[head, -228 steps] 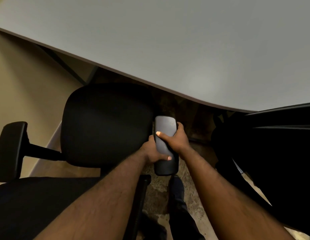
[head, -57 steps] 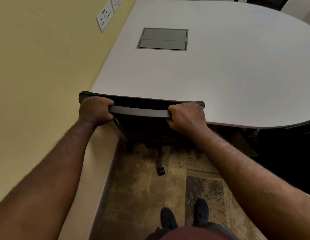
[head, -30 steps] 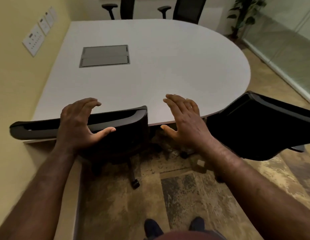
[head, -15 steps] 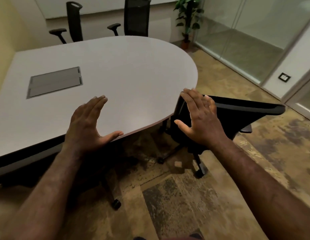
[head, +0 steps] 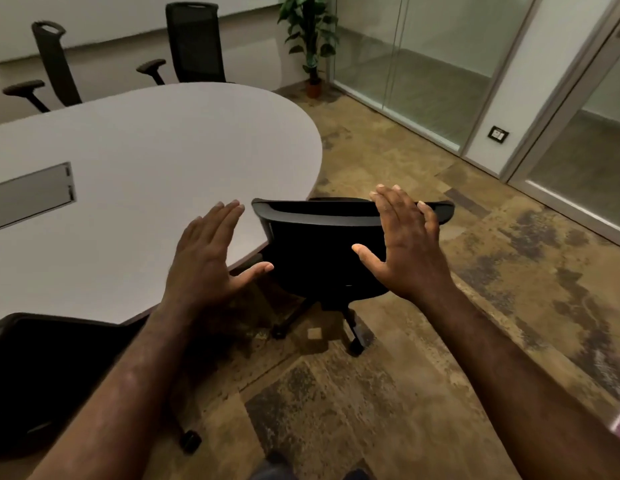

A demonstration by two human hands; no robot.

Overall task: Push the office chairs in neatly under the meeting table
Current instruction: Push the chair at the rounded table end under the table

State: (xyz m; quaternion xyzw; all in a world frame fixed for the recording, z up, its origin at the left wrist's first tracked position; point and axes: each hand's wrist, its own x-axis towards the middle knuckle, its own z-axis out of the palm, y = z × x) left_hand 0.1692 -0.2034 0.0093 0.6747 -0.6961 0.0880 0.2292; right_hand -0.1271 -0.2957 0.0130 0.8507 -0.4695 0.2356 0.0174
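A: Start with the big picture. How far along does this look?

B: Partway, I'd judge. The white oval counter (head: 139,174) fills the left of the view. At its near edge, bottom left, one black office chair (head: 42,368) sits with its back right against the counter edge, so that one looks done.

A: And the rest?

B: The nearest office chair (head: 322,258), straight ahead at the rounded end, is what's left here. Its back stands clear of the counter edge and looks turned a little off square, with its wheeled base out on the patterned floor (head: 440,341). Two more chairs on the far side, a mesh-backed one (head: 194,43) and a narrower one (head: 55,60), also stand back from the counter, though how far I can't tell.

A: The hands?

B: Both empty, fingers straight and spread. The left hand (head: 208,261) hovers over the counter's near edge, just left of the chair's top rail. The right hand (head: 405,244) is in front of the rail's right part; whether it touches, I can't tell.

A: So next?

B: Probably take the top rail with both hands, square the chair, and roll it in.
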